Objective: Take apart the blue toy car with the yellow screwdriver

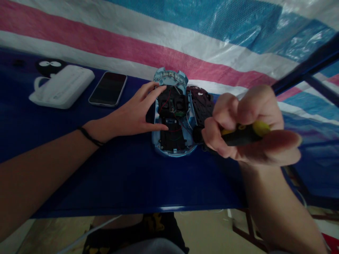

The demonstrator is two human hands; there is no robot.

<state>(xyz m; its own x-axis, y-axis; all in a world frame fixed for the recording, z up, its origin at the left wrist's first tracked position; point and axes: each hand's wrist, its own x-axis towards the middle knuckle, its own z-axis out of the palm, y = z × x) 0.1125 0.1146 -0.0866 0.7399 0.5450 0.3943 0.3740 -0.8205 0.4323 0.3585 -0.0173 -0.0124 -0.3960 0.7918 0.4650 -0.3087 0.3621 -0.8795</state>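
Beneath spread left grip [134, 114], wire-strewn light-blue car shell [172, 116], right grip [247, 151] clenched round black-yellow handle [239, 137].

We see a dim, slightly hazy scene, its colors muted. Pale glare breaks over the creased plastic sheet [238, 31] at upper right, while the blue tabletop [127, 176] falls into deep shade with only a thin sheen along its near edge. The right hand [246, 127] looks soft and blurred; the dark parts inside the blue shell [172, 152] lose detail. Toward the frame's sides, we notice wide-angle stretching.
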